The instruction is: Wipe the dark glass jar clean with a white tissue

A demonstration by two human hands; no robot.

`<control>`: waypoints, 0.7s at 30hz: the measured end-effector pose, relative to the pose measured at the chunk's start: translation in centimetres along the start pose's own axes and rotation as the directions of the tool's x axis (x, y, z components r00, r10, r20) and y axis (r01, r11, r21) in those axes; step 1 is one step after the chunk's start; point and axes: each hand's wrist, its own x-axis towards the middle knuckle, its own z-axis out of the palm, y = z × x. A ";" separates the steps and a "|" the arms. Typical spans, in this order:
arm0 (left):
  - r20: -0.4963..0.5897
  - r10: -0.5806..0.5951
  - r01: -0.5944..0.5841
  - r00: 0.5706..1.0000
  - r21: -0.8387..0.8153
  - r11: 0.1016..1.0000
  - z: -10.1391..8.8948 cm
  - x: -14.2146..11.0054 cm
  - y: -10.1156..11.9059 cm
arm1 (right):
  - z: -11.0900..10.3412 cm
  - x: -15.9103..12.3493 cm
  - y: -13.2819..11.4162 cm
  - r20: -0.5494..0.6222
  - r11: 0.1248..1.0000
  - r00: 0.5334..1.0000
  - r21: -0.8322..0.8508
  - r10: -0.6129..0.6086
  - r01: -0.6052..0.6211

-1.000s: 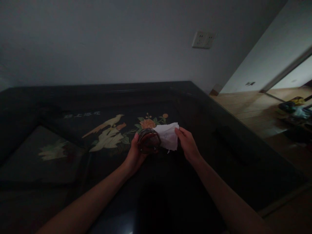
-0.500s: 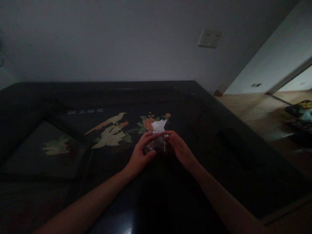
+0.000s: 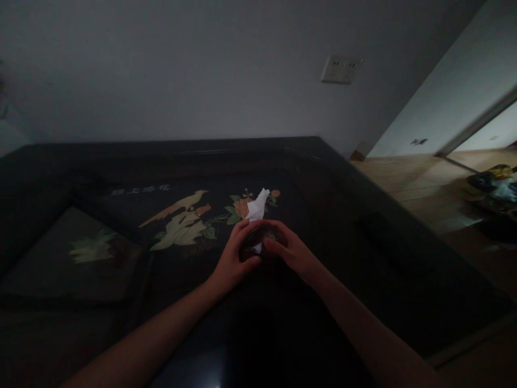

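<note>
Both hands are closed around a small, shiny, see-through plastic pack (image 3: 258, 235) above the dark tabletop. A crumpled white tissue (image 3: 257, 207) sticks up from its far side. My left hand (image 3: 235, 252) grips the left end, thumb in front and fingers behind. On the other end, my right hand (image 3: 294, 252) has its fingers over the far edge and its thumb bent onto the near face. Fingers and dim light hide much of the pack, and its contents cannot be made out.
The dark glossy tabletop (image 3: 323, 215) bears a bird (image 3: 183, 203) and flower picture. Behind it rises a pale wall (image 3: 181, 70) with a double socket (image 3: 341, 69). Right of the table lie a wooden floor (image 3: 407, 180) and a dark heap of things (image 3: 496, 188).
The white tissue now leans up and right and looks narrower. My right thumb has moved left onto the pack's near face. The view has shifted slightly.
</note>
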 end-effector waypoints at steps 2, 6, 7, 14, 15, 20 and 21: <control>-0.049 0.006 -0.006 0.999 0.000 1.000 0.0 -0.1 0.1 | 0.0 0.0 0.0 -0.039 1.000 0.999 -0.007 -0.007 0.007; -0.233 -0.056 0.053 0.971 -0.022 0.998 0.2 0.3 0.3 | -0.1 0.3 0.2 -0.145 0.997 0.989 0.070 0.003 0.008; -0.295 -0.085 0.072 0.952 -0.052 0.996 0.3 0.5 0.2 | -0.2 0.4 0.3 -0.163 0.993 0.987 0.116 0.005 0.014; -0.372 -0.258 0.169 0.892 -0.257 0.952 0.6 1.2 -0.8 | -0.2 1.1 0.6 -0.170 0.885 0.982 0.465 0.083 0.006; -0.353 -0.267 0.183 0.897 -0.253 0.950 0.6 1.2 -0.8 | -0.1 1.1 0.6 -0.177 0.873 0.980 0.488 0.094 0.004; -0.317 -0.275 0.225 0.908 -0.186 0.956 0.6 0.9 0.0 | 0.1 0.8 0.3 -0.189 0.851 0.979 0.525 0.078 0.034; -0.320 -0.275 0.235 0.907 -0.160 0.959 0.6 0.8 0.2 | 0.2 0.8 0.3 -0.190 0.852 0.979 0.523 0.071 0.040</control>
